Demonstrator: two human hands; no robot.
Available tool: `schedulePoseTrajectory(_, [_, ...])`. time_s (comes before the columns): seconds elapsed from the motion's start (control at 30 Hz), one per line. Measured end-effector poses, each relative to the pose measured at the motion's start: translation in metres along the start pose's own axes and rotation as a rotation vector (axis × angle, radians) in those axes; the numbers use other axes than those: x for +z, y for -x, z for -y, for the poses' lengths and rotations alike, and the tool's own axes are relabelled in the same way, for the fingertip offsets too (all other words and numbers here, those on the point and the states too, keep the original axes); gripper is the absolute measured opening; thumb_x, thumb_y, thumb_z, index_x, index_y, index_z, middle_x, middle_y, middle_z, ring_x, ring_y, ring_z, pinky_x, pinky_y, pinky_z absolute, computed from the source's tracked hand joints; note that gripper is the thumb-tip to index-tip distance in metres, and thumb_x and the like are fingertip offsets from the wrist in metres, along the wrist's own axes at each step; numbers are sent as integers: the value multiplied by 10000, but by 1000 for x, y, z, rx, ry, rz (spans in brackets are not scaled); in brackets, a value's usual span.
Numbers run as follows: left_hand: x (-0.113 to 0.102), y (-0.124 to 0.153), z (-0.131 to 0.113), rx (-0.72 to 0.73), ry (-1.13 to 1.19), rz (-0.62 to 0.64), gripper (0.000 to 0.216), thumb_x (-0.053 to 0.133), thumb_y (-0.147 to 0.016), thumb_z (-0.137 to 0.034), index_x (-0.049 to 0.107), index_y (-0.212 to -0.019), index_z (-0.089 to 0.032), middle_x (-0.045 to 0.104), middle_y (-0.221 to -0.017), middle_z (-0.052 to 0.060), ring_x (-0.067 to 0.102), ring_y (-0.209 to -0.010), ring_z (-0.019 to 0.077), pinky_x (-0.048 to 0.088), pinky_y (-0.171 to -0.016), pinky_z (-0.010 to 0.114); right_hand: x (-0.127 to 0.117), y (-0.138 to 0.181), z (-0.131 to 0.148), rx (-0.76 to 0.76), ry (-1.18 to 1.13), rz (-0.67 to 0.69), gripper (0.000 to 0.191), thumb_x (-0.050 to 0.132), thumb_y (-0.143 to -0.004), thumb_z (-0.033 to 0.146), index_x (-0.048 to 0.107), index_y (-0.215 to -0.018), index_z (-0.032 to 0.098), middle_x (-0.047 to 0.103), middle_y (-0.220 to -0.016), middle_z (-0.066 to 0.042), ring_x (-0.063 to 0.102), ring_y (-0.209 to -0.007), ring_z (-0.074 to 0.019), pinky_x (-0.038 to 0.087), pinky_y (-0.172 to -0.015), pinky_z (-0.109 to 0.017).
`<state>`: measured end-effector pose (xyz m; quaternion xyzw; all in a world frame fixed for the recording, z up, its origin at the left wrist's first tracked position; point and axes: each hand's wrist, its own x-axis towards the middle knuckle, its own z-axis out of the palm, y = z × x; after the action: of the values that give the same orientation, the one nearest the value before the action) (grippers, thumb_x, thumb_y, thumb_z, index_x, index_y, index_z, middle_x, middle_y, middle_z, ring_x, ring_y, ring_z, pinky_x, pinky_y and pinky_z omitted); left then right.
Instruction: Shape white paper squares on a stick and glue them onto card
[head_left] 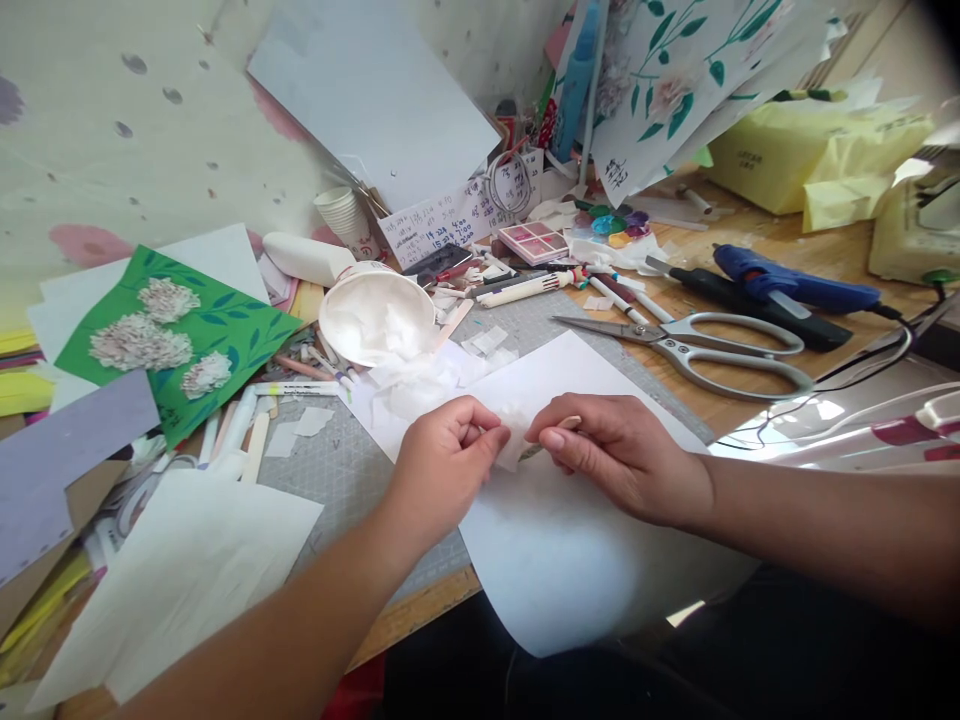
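Observation:
My left hand (442, 460) and my right hand (619, 450) meet over a white sheet of paper (570, 540) that hangs over the desk's front edge. Both pinch a small white scrap of thin paper (514, 430) between their fingertips. My right hand also holds a thin stick-like tool (551, 440) that shows only in part. Just behind the hands lie torn white tissue pieces (420, 385) and a tipped paper cup (375, 315) with tissue inside.
Large scissors (712, 345) and a blue glue gun (787, 285) lie to the right. A green card with paper flowers (176, 335), pens, sticks and loose sheets crowd the left. Stacked cups (345, 215), a paint palette (536, 242) and painted papers stand at the back.

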<state>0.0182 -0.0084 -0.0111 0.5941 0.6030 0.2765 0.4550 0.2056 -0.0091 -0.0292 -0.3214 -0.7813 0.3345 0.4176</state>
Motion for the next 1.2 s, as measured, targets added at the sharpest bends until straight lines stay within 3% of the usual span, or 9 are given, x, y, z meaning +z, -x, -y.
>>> schedulePoseTrajectory(0.1, [3,-4,-1,-14,-48,8,152,617,-756,-317,577,-667,-201,492,-504,-58,414,-440,99,308,-438,224,0,2,0,-10,-29,-42,160,476,-932,218,591,-829,175,568,-615,24,523,-536,-86,420,-536,-196])
schedulePoseTrajectory(0.3, [1,-10,2,-16,-26,5,137,621,-759,-317,588,-696,-200,490,-508,-59,434,-433,100,321,-432,222,2,10,-4,4,-199,-199,173,453,-960,267,538,-833,187,539,-724,9,539,-553,-91,454,-550,-231])
schedulePoseTrajectory(0.7, [0,-9,2,11,-98,25,126,630,-758,-319,620,-700,-207,468,-477,-64,439,-442,111,316,-441,230,6,1,-5,-101,184,-14,124,448,-949,226,556,-905,184,647,-740,-22,575,-626,-112,445,-593,-211])
schedulePoseTrajectory(0.93, [-1,-9,4,38,-142,26,68,631,-752,-284,611,-741,-220,384,-464,-92,414,-434,103,308,-451,230,7,0,-6,-42,227,42,148,434,-955,245,553,-889,187,651,-756,-27,596,-658,-127,434,-623,-219])
schedulePoseTrajectory(1.2, [-7,-9,5,90,-164,106,84,530,-805,-263,585,-762,-217,449,-537,-70,435,-497,109,350,-497,238,13,-20,-4,99,221,149,190,441,-934,251,545,-787,189,638,-736,-23,565,-637,-141,377,-605,-242])
